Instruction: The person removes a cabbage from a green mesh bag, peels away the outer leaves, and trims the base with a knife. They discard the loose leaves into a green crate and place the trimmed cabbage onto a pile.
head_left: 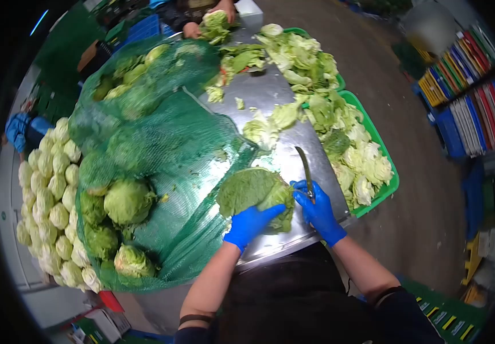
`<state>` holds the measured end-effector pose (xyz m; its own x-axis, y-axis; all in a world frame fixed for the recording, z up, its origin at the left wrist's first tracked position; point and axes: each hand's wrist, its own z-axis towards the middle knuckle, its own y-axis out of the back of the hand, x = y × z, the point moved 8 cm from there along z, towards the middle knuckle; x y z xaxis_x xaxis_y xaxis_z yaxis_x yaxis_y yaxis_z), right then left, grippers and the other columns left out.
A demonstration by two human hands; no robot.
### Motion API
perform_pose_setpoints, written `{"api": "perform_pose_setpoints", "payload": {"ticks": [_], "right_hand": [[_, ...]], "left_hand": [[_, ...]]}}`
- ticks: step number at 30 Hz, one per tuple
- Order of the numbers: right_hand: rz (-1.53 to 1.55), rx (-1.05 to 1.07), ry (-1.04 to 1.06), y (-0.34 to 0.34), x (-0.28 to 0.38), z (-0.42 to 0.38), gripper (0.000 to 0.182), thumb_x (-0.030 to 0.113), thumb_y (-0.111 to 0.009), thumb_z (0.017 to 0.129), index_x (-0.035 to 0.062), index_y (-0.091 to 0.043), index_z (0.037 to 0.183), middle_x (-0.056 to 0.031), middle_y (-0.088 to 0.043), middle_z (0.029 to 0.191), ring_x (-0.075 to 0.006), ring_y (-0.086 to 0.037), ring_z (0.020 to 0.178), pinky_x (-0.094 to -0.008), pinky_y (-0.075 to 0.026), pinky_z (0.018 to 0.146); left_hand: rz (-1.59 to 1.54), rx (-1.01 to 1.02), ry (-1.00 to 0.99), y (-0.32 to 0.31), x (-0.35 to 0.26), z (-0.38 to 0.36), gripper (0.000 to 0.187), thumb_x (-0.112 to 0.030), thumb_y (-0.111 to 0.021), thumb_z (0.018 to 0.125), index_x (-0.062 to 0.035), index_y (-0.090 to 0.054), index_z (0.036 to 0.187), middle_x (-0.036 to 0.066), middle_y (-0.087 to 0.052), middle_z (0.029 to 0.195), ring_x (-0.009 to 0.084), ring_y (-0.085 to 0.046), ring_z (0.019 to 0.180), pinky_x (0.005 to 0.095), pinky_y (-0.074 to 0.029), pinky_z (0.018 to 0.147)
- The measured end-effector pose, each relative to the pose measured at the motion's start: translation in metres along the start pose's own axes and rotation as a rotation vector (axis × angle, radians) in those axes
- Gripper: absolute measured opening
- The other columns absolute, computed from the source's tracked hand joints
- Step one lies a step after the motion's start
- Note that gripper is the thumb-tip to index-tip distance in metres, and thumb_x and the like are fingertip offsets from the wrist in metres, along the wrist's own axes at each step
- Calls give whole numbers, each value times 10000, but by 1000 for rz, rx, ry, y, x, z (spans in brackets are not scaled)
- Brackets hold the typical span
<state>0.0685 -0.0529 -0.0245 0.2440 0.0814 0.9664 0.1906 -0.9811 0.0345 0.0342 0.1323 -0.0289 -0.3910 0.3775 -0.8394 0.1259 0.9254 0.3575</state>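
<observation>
A leafy green cabbage (251, 192) rests on the metal table (287, 157) close to the wearer's body. My left hand (253, 225), in a blue glove, lies against its near side with the thumb stretched over the leaves. In my right hand (318, 211), also gloved in blue, is a knife (304, 163) whose curved dark blade points away from me. The fingertips of that hand are beside the cabbage's right edge. Loose pale leaves (261, 131) lie on the metal beyond the cabbage.
Green netting (173, 132) with whole cabbages (128, 202) covers the left side. Green crates (395, 166) of leaves line the right edge. Trimmed cabbages (58, 189) are piled far left. Across the table, a co-worker's hands (191, 30) hold a cabbage (215, 26).
</observation>
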Motion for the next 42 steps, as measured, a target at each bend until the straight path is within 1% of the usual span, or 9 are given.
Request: {"api": "perform_pose_setpoints", "payload": {"ticks": [2, 6, 13, 20, 29, 34, 37, 38, 42], "right_hand": [[-398, -136, 223, 20, 27, 0, 268, 169, -663, 851, 63, -562, 1075, -127, -639, 997, -205, -646, 860, -321, -501, 759], [-660, 21, 48, 26, 19, -6, 181, 227, -582, 870, 90, -559, 987, -155, -621, 738, -347, -634, 680, -428, -503, 608], [-681, 185, 81, 10, -7, 3, 252, 290, -514, 906, 42, -525, 946, -211, -608, 689, -400, -617, 689, -482, -468, 612], [-790, 190, -34, -4, -39, 24, 267, 275, -514, 897, 19, -525, 973, -218, -626, 712, -406, -629, 711, -496, -490, 649], [-870, 195, -156, -11, -66, 29, 307, 256, -499, 896, -4, -523, 1057, -241, -645, 880, -366, -646, 852, -458, -502, 733], [-644, 256, -40, 11, -46, 10, 592, 175, -523, 837, 164, -385, 1413, -174, -650, 820, -324, -642, 731, -418, -510, 676], [-753, 220, 72, 34, 0, -14, 671, 155, -531, 815, 193, -327, 1453, -166, -639, 787, -315, -629, 672, -405, -508, 649], [-731, 154, 106, 43, -4, -16, 714, 126, -575, 789, 293, -346, 1444, -132, -558, 615, -257, -587, 552, -372, -482, 575], [-750, 237, -71, 56, -9, -12, 645, 153, -562, 807, 190, -387, 1426, -185, -629, 800, -324, -622, 690, -402, -505, 665]], "left_hand": [[115, -95, -142, 5, -21, 11, 687, -521, -758, 691, -47, -618, 1167, 150, -640, 1115, 285, -617, 1019, 390, -464, 912], [103, -115, -180, 11, -23, 33, 622, -347, -823, 677, -7, -602, 1149, 123, -646, 1092, 219, -633, 957, 342, -501, 845], [184, -129, -120, 18, -43, 38, 636, -333, -820, 672, -2, -590, 1165, 129, -645, 1104, 230, -629, 981, 341, -490, 872], [162, -195, -131, 9, -17, 44, 630, -408, -809, 659, -29, -619, 1124, 143, -643, 1079, 293, -613, 995, 390, -459, 915], [144, -188, -149, 2, -23, 19, 601, -234, -819, 686, 8, -572, 1178, 128, -625, 1125, 232, -612, 1006, 346, -485, 899], [-297, -41, -77, -17, -9, -12, 671, -203, -830, 679, 1, -530, 1244, 129, -580, 1206, 229, -574, 1082, 342, -468, 937], [-505, 8, 37, -40, -19, -24, 682, -246, -825, 696, -9, -527, 1261, 121, -569, 1235, 236, -560, 1108, 352, -449, 953], [-482, -19, 76, -46, -15, -23, 656, -199, -822, 697, -1, -532, 1252, 114, -581, 1215, 223, -567, 1088, 346, -455, 945], [-353, -51, 70, -47, 32, -19, 699, -183, -830, 684, -10, -504, 1278, 120, -562, 1228, 219, -545, 1112, 352, -455, 946]]}}
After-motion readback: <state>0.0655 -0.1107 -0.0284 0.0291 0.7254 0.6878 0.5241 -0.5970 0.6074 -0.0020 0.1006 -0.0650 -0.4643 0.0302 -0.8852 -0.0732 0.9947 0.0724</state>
